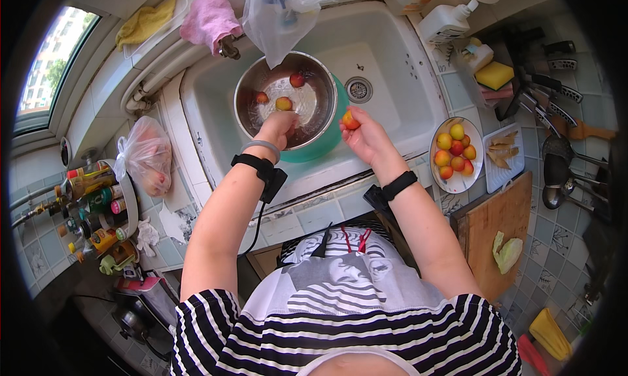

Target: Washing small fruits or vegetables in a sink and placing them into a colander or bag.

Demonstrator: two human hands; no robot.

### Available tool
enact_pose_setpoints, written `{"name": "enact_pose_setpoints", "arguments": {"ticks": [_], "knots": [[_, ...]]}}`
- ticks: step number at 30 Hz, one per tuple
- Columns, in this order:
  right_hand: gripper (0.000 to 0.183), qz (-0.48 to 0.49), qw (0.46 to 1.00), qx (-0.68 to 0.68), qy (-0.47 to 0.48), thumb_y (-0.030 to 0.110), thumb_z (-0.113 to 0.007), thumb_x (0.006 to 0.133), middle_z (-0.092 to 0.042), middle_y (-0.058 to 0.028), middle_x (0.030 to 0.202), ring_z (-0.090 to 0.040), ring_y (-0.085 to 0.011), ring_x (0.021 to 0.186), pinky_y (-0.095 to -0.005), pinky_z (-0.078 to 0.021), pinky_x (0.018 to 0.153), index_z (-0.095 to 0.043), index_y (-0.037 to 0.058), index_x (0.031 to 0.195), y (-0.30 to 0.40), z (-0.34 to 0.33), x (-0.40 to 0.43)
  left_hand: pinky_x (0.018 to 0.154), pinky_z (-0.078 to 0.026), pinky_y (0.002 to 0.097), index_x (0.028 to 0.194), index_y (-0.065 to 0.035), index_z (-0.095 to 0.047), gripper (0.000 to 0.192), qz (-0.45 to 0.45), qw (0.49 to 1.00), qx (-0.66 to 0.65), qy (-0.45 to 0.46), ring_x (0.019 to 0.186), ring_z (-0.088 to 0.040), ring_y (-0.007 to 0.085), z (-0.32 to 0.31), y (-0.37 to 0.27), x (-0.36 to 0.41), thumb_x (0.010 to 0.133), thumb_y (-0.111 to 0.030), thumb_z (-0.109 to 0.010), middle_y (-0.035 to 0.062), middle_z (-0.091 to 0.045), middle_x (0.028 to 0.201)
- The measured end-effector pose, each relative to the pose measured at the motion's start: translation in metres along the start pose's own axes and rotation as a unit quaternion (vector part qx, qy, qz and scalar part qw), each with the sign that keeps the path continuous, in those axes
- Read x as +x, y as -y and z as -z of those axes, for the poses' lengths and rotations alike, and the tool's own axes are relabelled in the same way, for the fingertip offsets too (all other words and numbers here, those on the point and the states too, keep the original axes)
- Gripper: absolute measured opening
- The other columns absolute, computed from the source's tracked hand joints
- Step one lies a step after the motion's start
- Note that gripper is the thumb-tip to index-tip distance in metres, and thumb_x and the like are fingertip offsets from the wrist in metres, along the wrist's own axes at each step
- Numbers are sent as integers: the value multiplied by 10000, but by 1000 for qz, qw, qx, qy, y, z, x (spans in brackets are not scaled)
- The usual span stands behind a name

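Observation:
A steel bowl [321, 71] with water stands in a green basin [306, 153] at the left of the white sink [397, 47]. Several red-yellow fruits like small plums lie in the bowl, one of them [283, 103] just beyond my left hand [280, 126]. That hand dips into the bowl over its near edge; its fingertips are partly hidden, so its hold cannot be told. Right of the bowl, my right hand [361, 134] pinches a red-yellow fruit [350, 120] between thumb and fingers. An oval plate [454, 185] on the right counter bears several more such fruits.
A plastic bag [282, 27] hangs over the bowl's far edge, beside a faucet [228, 48] under a pink cloth [210, 18]. A bag of fruit [149, 155] and bottles [93, 184] stand left. At right are a white tray [501, 172], a cutting board [483, 219] and a soap bottle [444, 25].

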State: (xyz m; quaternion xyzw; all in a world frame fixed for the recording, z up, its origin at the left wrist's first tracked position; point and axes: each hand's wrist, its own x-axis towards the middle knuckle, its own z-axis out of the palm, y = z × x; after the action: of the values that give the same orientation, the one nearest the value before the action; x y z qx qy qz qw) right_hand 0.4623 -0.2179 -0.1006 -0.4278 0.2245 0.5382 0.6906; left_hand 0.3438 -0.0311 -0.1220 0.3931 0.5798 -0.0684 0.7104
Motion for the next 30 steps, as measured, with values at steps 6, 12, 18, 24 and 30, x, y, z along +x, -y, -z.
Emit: {"name": "enact_pose_setpoints", "arguments": {"ticks": [6, 12, 18, 24, 30], "knots": [[277, 47, 996, -73, -10, 378, -479, 977, -532, -30, 858, -504, -128, 685, -230, -403, 536, -514, 113, 1052, 2, -11, -6, 869, -504, 292, 1192, 49, -540, 308, -29, 959, -64, 274, 1013, -600, 183, -44, -28, -62, 986, -160, -446, 133, -616, 1115], [608, 16, 968, -250, -36, 625, -264, 956, -458, 16, 567, -394, -91, 480, -236, -314, 431, -549, 121, 769, 11, -46, -12, 730, -480, 248, 1249, -1, -507, 333, -323, 905, 127, 247, 808, -577, 113, -65, -15, -80, 976, -191, -485, 50, -590, 918], [517, 160, 845, -509, 32, 528, -412, 952, -568, -49, 634, -522, -150, 544, -274, -421, 525, -607, 54, 883, 15, -87, -23, 606, -462, 240, 1060, -64, -553, 297, -267, 941, -180, 108, 728, -559, 128, -49, -24, -62, 1002, -322, -418, 54, -584, 875], [311, 623, 605, -495, -42, 229, -577, 913, -605, -105, 939, -599, -248, 737, -354, -481, 661, -564, 31, 1153, 53, -159, -61, 474, -330, 210, 979, -106, -540, 209, -208, 958, -192, 38, 607, -440, 78, -24, -54, -56, 923, -303, -583, 17, -544, 801], [367, 676, 491, -549, -16, 222, -585, 913, -588, -114, 946, -595, -268, 805, -357, -487, 705, -534, 33, 1224, 83, -212, -51, 475, -273, 215, 955, -122, -532, 186, -221, 962, -155, 40, 563, -371, 55, -26, -61, -43, 836, -166, -668, -17, -524, 740]]}}
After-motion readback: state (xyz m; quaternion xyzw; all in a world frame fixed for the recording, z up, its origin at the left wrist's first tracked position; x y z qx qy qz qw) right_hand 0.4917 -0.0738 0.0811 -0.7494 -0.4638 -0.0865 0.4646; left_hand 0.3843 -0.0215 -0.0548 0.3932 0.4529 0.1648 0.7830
